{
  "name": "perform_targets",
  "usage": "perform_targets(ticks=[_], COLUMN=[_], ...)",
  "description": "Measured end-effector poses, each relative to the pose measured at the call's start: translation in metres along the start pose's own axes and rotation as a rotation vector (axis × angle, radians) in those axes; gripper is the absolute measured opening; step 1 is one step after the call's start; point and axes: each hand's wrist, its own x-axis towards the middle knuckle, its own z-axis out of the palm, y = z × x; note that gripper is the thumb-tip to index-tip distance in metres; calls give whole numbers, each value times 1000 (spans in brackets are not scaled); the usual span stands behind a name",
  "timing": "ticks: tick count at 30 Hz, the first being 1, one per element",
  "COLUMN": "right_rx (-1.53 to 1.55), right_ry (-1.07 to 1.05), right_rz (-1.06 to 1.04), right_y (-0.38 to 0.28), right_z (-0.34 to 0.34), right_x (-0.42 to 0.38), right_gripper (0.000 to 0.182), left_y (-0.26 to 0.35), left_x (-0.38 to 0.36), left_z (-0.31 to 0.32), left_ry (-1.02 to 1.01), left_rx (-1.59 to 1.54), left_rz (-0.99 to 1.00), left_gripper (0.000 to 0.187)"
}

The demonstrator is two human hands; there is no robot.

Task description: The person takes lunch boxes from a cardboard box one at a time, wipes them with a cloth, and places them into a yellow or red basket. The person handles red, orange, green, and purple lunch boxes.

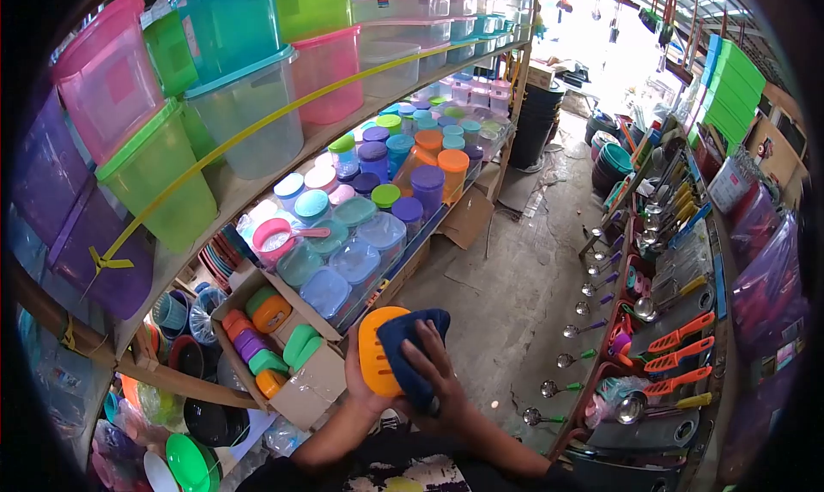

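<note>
Near the bottom centre, my left hand (362, 387) holds an orange slotted plastic piece (374, 346) by its left and lower edge. My right hand (436, 374) presses a dark blue cloth (415, 355) against the right side of that piece, with the fingers spread over the cloth. Just left of my hands is an open cardboard box (319, 387) with orange, purple and green plastic pieces (249, 344) inside.
Lidded containers (354, 260) fill the shelf ahead on the left, below large stacked bins (245, 119). Ladles and orange-handled utensils (678, 357) line the right side. Between them runs a concrete floor (481, 299). Bowls (189, 462) lie at lower left.
</note>
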Motion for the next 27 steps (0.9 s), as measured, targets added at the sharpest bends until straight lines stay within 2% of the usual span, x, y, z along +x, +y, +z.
perform_targets(ticks=[3,5,6,7,8,9,14,16,18,19,20,22,23,25,26,27], right_rx=[59,70,-147,-366,-367,-378,-353,-357,-255,-153,-161,115,104,99,81,-30], right_ry=[-99,-140,-210,-279,-283,-270,-269,-400,-406,-408,-401,-354,-347,-197,-181,-73], right_rz=[127,183,199,213,216,203,101,21,-2,-26,-26,51,53,191,195,414], right_y=[2,2,-1,-3,-1,3,16,11,7,5,5,8,15,23,21,4], right_z=[-11,-15,-17,-19,-17,-14,-3,4,10,11,8,-4,-10,-20,-26,-32], right_x=[3,10,16,19,21,21,10,0,-14,-20,-27,-42,-52,-62,-69,-63], right_gripper=[77,78,79,79,79,78,79,76,70,64,64,63,63,58,58,57], left_y=[2,3,2,1,-1,-4,-4,2,18,20,18,10,8,0,-6,-15], left_x=[-7,-11,-13,-15,-17,-15,-4,6,29,24,25,32,38,45,49,53], left_z=[5,7,1,-10,-17,-17,-14,-20,-29,-23,-14,-3,-3,-2,-2,-3], left_ry=[18,-78,-76,-27,24,17,-85,-85,-191,92,85,109,157,193,235,218], left_rx=[154,373,371,553,733,636,610,622,280,313,315,457,547,536,527,529], left_rz=[-18,2,3,-27,-57,-18,68,104,-24,-8,-16,215,286,256,236,211], left_gripper=[80,80,80,79,78,74,70,69,64,60,60,60,59,58,57,57])
